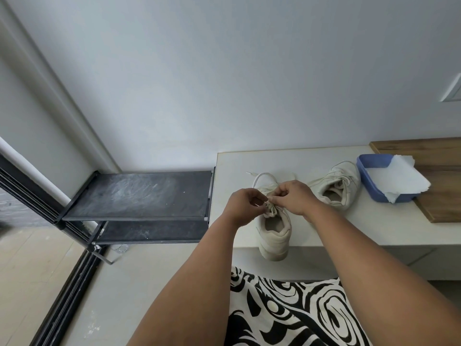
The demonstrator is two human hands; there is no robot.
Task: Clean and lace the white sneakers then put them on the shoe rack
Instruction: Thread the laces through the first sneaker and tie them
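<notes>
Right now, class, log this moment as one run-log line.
step: lacing | both hands: on near sneaker's laces | second sneaker: on table | shoe rack: no shoes

off-white sneakers [274,228], blue tub [369,181], black rack [139,193]

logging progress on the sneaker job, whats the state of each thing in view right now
near sneaker: on the table, heel over the edge, laces being worked
far sneaker: lying tilted, laces loose
left hand: pinching lace
right hand: pinching lace
blue tub: open, paper towel draped over it
rack: no shoes on it, dusty
</notes>
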